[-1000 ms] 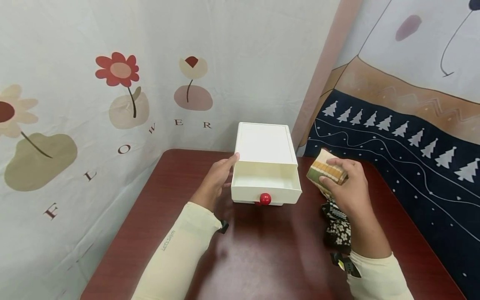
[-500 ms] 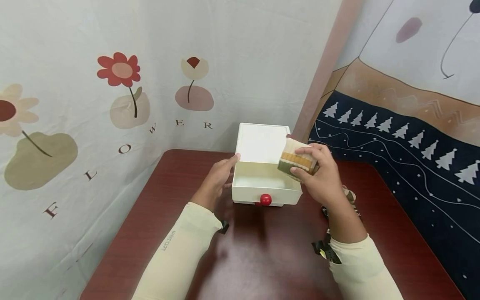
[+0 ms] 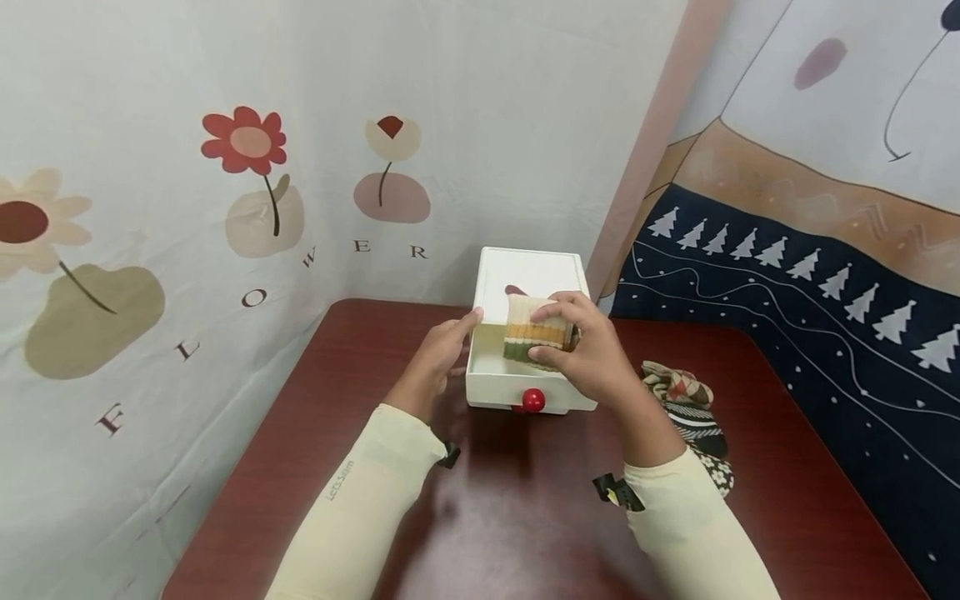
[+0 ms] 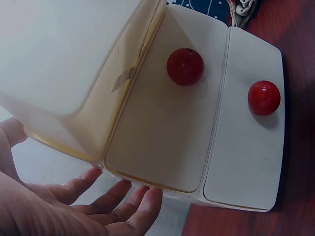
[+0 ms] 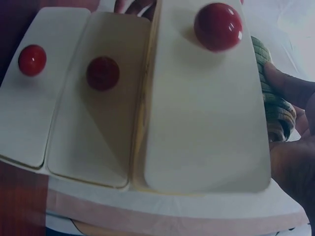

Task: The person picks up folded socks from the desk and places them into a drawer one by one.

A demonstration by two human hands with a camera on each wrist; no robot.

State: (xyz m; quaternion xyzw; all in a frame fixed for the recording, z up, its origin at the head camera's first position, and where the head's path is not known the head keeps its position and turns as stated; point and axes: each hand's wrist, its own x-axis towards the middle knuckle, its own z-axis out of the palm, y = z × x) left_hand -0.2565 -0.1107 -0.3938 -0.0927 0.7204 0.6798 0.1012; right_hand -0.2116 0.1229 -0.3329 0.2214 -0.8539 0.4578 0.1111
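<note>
A white drawer box stands on the table, its top drawer pulled out and showing a red round knob. At its left side, my left hand touches the wall with extended fingers; the left wrist view shows these fingertips against the side. Over the pulled-out drawer, my right hand pinches a folded sock with cream, mustard and green bands between thumb and fingers. Its ribbed green part shows behind the drawer front in the right wrist view. The sock hides part of the drawer's inside.
More folded patterned socks lie in a row on the dark red table, beside my right forearm. Two lower drawers with red knobs are pushed in. A printed curtain hangs close behind the table.
My right hand has carried the folded sock leftward, from above the right side of the table to over the pulled-out drawer. The left hand has stayed at the box's side.
</note>
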